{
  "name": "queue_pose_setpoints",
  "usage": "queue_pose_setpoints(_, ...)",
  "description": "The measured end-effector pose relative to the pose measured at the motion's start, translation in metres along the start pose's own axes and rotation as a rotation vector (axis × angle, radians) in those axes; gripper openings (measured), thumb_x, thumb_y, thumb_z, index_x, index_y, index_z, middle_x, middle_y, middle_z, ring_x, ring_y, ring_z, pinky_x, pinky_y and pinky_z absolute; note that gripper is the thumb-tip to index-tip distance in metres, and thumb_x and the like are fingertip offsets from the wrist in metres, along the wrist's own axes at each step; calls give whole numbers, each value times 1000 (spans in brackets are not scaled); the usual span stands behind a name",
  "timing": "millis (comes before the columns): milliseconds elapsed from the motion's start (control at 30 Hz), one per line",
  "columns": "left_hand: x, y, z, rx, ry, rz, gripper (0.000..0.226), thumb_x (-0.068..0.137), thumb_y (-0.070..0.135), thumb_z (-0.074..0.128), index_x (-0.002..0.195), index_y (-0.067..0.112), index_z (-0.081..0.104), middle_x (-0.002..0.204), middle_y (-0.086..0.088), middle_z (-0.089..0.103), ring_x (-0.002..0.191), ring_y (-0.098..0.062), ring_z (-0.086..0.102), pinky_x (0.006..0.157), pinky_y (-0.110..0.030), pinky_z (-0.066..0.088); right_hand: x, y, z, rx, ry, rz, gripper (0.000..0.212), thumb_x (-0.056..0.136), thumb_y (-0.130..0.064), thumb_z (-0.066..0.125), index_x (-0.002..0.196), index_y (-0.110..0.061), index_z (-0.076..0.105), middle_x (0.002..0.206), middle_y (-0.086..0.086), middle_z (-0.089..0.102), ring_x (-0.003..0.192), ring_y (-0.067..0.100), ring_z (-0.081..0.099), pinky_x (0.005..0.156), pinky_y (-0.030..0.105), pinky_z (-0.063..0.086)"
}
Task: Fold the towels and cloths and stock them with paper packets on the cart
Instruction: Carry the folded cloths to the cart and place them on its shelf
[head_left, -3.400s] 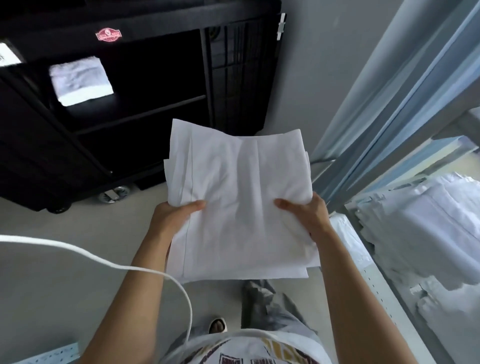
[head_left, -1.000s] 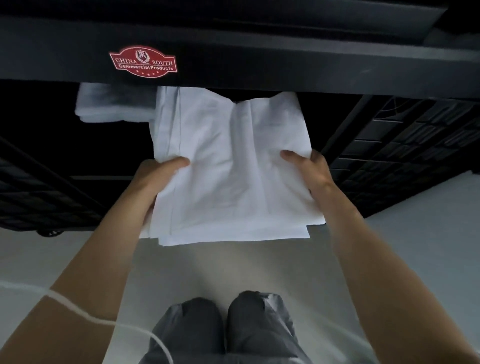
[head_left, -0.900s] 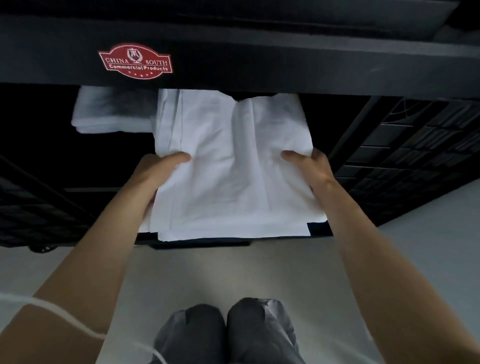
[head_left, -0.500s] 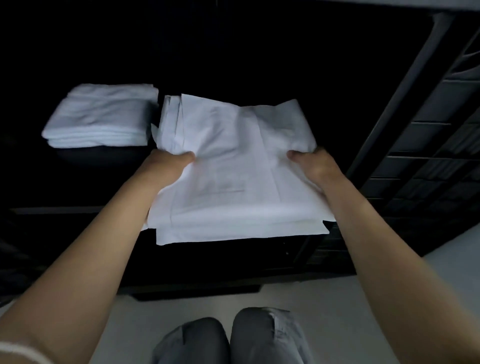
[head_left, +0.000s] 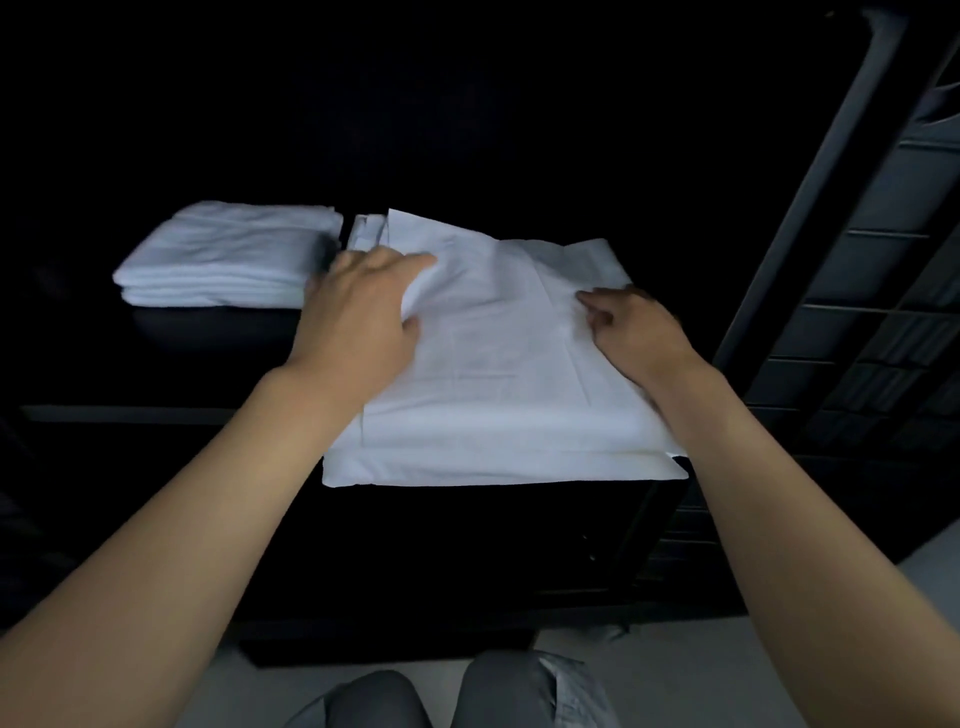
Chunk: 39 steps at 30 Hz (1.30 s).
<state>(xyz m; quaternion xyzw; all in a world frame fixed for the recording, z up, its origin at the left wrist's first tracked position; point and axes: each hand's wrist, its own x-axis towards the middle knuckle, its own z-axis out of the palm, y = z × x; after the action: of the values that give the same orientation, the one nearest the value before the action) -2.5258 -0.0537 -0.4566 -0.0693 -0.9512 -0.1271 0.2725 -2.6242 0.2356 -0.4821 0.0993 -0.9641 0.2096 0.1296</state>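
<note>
The stack of flat white paper packets (head_left: 498, 364) lies in the middle of the frame on the dark shelf of the black cart (head_left: 753, 291), its near edge hanging a little past the shelf lip. This looks like the stocking step. The left hand (head_left: 358, 317) rests on the stack's left side, thumb tucked under a lifted top sheet, so it seems lightly clamped on that sheet. The right hand (head_left: 631, 327) rests on the right part with its fingers curled against the paper; I cannot tell whether it pinches anything. Next, I'd judge, the stack needs a push deeper in and squaring before both hands let go. Just left of it, close but apart, sits a folded white towel pile (head_left: 223, 260). The cart's slanted post at the right crowds that side. The person's grey-trousered knees (head_left: 467, 696) show at the bottom.
</note>
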Motion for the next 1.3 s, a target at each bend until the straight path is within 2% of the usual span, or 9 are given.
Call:
queue_pose_setpoints(100, -31, 24, -14, -192, -172, 146, 42, 95, 52, 61, 131, 32, 67, 132, 7, 64, 123, -21, 58, 104, -43, 47, -8, -6, -7, -58, -1, -20, 43, 105, -20, 42, 144, -28, 61, 148, 2, 59, 139, 29, 50, 117, 43, 39)
queue_pose_setpoints(200, -70, 39, -10, -17, -284, 232, 85, 78, 85, 45, 151, 40, 40, 155, 12, 41, 144, -14, 37, 116, -43, 35, -29, -13, -8, -82, 48, -62, 44, 104, -14, 43, 140, -26, 64, 139, 4, 66, 127, 32, 59, 111, 44, 45)
queue_pose_setpoints(400, -86, 36, 13, 272, -218, 253, 117, 59, 68, 83, 154, 34, 25, 165, 4, 28, 151, -18, 28, 117, -50, 29, -91, -38, 6, 96, 175, -310, 31, 101, -4, 49, 125, -2, 69, 127, 15, 71, 119, 34, 63, 104, 45, 50)
queue_pose_setpoints(467, -88, 35, 17, 271, -213, 235, 111, 60, 59, 86, 153, 33, 31, 162, 3, 34, 149, -19, 34, 116, -51, 32, -110, -41, 6, 151, 115, -348, 42, 103, -6, 49, 142, -9, 62, 148, 6, 60, 139, 16, 51, 118, 34, 39)
queue_pose_setpoints(567, -92, 34, 19, 249, -202, 224, 109, 56, 54, 91, 150, 29, 42, 158, 0, 42, 146, -21, 41, 114, -53, 36, -140, -37, 11, 60, 85, -432, 56, 103, -32, 49, 158, -26, 41, 165, -7, 36, 154, 8, 28, 125, 42, 25)
queue_pose_setpoints(667, -93, 34, 20, 289, -158, 230, 114, 54, 52, 93, 151, 27, 41, 158, -2, 44, 146, -23, 43, 113, -54, 36, -165, -34, 28, -246, 76, -490, 113, 77, -65, 70, 166, -32, 10, 173, -5, 13, 159, 19, 13, 126, 50, 20)
queue_pose_setpoints(733, -98, 37, 24, 349, -128, 212, 114, 61, 50, 91, 155, 25, 33, 159, -4, 40, 146, -26, 41, 114, -56, 33, -168, -31, 41, -387, 124, -494, 135, 63, -53, 87, 167, -29, 4, 172, 5, 12, 158, 29, 17, 123, 54, 24)
queue_pose_setpoints(867, -123, 44, 39, 407, -32, 176, 101, 76, 27, 82, 160, 23, 28, 156, -15, 40, 142, -37, 42, 117, -61, 27, -153, -29, 57, -356, 333, -482, 105, 76, -16, 77, 165, -24, 22, 165, 11, 31, 151, 35, 32, 115, 51, 32)
queue_pose_setpoints(1300, -77, 26, 40, 357, 203, 303, 75, 66, 7, 76, 137, 23, 54, 118, 0, 60, 107, -28, 59, 104, -50, 40, -117, -49, 38, -314, 400, -440, 64, 86, -54, 64, 138, -17, 59, 144, 5, 60, 130, 31, 58, 100, 42, 49)
